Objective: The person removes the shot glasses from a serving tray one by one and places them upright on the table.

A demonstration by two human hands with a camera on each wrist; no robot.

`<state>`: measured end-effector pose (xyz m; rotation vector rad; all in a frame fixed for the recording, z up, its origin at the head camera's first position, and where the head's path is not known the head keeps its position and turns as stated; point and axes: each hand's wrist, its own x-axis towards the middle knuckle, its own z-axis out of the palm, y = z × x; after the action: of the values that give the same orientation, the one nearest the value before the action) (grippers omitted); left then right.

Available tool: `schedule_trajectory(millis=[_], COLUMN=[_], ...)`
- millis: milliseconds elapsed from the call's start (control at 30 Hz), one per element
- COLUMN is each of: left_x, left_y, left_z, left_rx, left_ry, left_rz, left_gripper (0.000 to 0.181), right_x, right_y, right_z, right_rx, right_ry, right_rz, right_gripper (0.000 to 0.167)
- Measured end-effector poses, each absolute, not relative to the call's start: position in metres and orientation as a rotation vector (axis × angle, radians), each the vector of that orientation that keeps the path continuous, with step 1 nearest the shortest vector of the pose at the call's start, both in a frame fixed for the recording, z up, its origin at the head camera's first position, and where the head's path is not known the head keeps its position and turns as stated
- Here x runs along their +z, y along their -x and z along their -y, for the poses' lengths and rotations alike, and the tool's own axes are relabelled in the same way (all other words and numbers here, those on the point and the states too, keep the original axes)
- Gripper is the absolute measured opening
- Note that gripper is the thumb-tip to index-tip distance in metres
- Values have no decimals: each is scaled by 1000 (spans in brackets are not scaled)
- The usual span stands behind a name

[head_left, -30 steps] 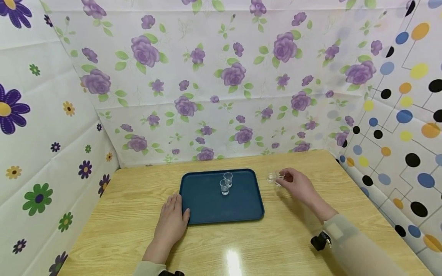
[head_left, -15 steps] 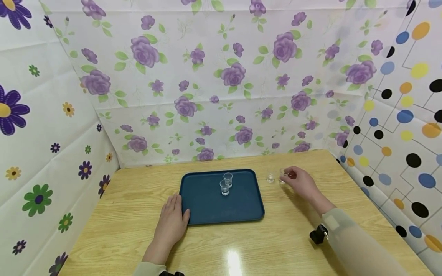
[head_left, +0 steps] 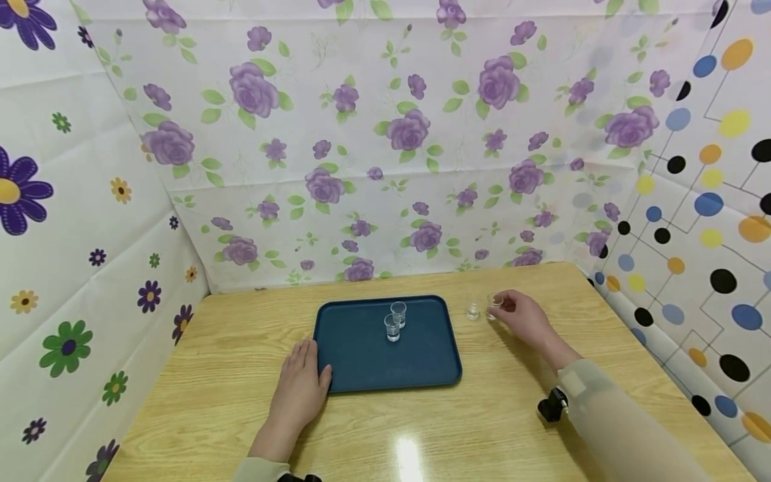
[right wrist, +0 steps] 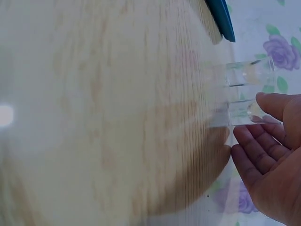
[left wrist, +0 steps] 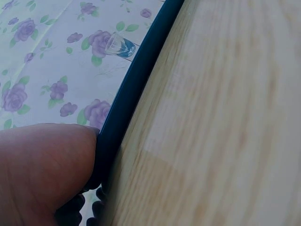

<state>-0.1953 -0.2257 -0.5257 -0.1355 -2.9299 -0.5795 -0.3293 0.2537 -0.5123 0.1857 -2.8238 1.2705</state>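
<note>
Right hand (head_left: 523, 320): grip narrow, pinching a clear shot glass (right wrist: 241, 113) upright on the table (head_left: 361, 428), by its sides, probably for stability; neighbouring glass (head_left: 472, 310) just beside. Left hand (head_left: 300, 389): fingers straight, gripping nothing, against the tray (head_left: 409, 368), presumably steadying it under the front glass (head_left: 393, 330) and rear glass (head_left: 399, 311).
</note>
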Motion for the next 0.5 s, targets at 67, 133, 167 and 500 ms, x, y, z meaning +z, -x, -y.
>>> schedule_trajectory(millis=[67,133,167,500], left_x=[-526,-526,-526,-526], left_y=[195,195,195,195], left_z=[226,226,226,225], left_rx=[-579,-575,-576,-576], left_ry=[138,141,140,131], left_rz=[2926,2920,2918,2918], left_gripper=[68,68,68,68], right_x=[-512,-512,-512,-514], right_y=[329,328,328,328], right_z=[-253,-252,-252,-253], right_rx=[1269,1268,1267,1282], right_ry=[-192,-203,-207,-224], right_rz=[2823,2820,2820,2831], right_gripper=[43,44,44,48])
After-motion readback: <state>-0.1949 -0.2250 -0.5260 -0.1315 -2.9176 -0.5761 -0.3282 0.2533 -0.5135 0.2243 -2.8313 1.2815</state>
